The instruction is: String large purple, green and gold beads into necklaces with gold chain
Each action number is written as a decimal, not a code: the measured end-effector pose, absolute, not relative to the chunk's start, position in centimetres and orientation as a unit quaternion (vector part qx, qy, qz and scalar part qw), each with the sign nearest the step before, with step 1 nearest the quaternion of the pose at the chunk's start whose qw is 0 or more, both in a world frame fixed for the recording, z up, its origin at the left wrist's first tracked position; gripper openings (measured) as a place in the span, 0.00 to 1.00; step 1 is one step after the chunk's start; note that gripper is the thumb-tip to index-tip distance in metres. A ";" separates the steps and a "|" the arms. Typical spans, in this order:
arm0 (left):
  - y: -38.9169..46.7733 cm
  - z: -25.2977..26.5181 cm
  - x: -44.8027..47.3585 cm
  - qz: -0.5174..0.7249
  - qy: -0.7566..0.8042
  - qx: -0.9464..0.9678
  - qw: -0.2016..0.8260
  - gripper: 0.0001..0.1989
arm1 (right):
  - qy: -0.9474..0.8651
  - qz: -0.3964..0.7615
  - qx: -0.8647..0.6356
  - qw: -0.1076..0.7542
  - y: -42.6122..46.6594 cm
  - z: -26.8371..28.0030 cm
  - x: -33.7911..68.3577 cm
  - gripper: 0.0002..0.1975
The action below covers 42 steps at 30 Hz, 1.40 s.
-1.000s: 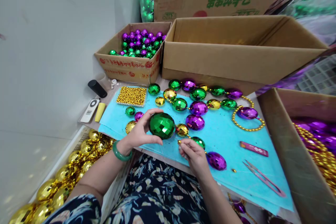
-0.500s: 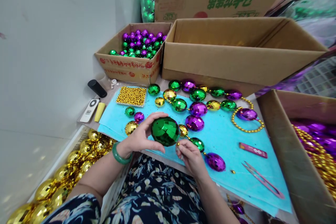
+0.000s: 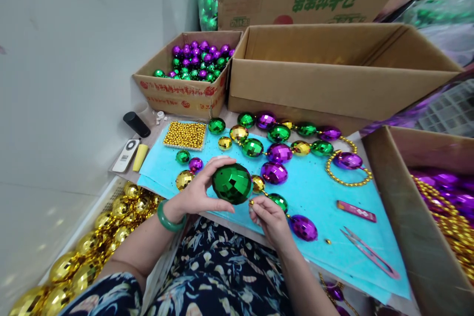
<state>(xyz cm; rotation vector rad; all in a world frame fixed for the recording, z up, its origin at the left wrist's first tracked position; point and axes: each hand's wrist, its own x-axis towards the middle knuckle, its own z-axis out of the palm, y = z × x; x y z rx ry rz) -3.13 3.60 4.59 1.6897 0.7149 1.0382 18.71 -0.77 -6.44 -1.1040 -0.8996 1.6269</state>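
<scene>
My left hand [image 3: 203, 188] is wrapped round a large shiny green faceted ball [image 3: 232, 183], thumb below and fingers behind it. Close to the ball's lower right side, my right hand [image 3: 270, 217] pinches a tiny gold bead [image 3: 252, 202] between thumb and fingertips. Just beyond lie a gold ball [image 3: 258, 184], a green ball [image 3: 278, 202] and a purple ball [image 3: 303, 227]. A strand of large green, purple and gold balls runs across the blue cloth [image 3: 314, 192], ending at a loop of gold beads [image 3: 329, 177]. Any thread at my fingertips is too fine to make out.
A tray of small gold beads [image 3: 185, 135] sits at the cloth's upper left. Pink-handled snips [image 3: 372, 254] and a dark red packet [image 3: 356, 211] lie at right. Cardboard boxes [image 3: 333, 84] line the back; another box [image 3: 392, 182] stands right. Gold balls [image 3: 87, 244] fill a crate at left.
Hardly anything differs. The green ball in my left hand has turned or shifted very slightly, and my right hand still pinches the gold bead.
</scene>
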 end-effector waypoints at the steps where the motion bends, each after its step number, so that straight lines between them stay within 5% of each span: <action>1: 3.5 4.6 -3.1 0.427 0.299 0.706 0.480 0.44 | -0.360 0.662 -0.453 0.476 -0.8 -6.4 18.7 0.17; 6: 3.3 4.7 -2.9 0.433 0.320 0.715 0.445 0.44 | -0.350 0.656 -0.449 0.495 -0.9 -5.9 18.4 0.16; 12: 3.4 4.5 -2.8 0.449 0.326 0.565 0.610 0.40 | -0.348 0.676 -0.436 0.481 -1.2 -4.8 17.8 0.15; 29: 3.5 3.8 -2.4 0.452 0.302 0.425 0.724 0.43 | -0.351 0.666 -0.446 0.483 -1.1 -4.3 17.4 0.14; 42: 3.6 3.9 -2.3 0.495 0.309 0.411 0.700 0.45 | -0.372 0.645 -0.467 0.477 -0.8 -3.9 18.0 0.14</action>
